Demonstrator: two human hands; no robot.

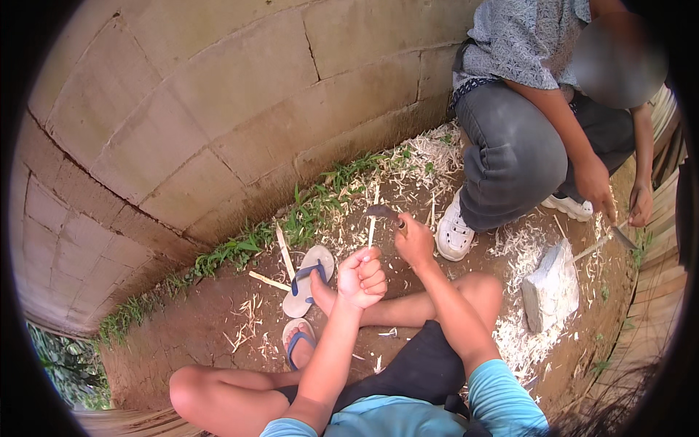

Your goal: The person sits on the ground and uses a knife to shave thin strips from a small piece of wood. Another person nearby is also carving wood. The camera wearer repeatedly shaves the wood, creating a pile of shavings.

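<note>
My left hand (362, 278) is closed in a fist around a thin, pale wooden stick (372, 231) that points up and away from me. In my right hand (415, 244) is the handle of a small knife with a hooked, dark blade (381, 210). That blade lies across the upper part of the stick, seeming to touch it. Both hands are above my bent legs, near the middle of the view. The lower end of the stick is hidden inside my fist.
A person (510, 153) squats at the right, holding another knife (622, 237) and a pale stick (591, 249). A whitish block (551, 288) stands among wood shavings (520, 357). Pale wood strips (285, 251) lie by my sandal (317, 263). A block wall (240, 95) rises behind weeds.
</note>
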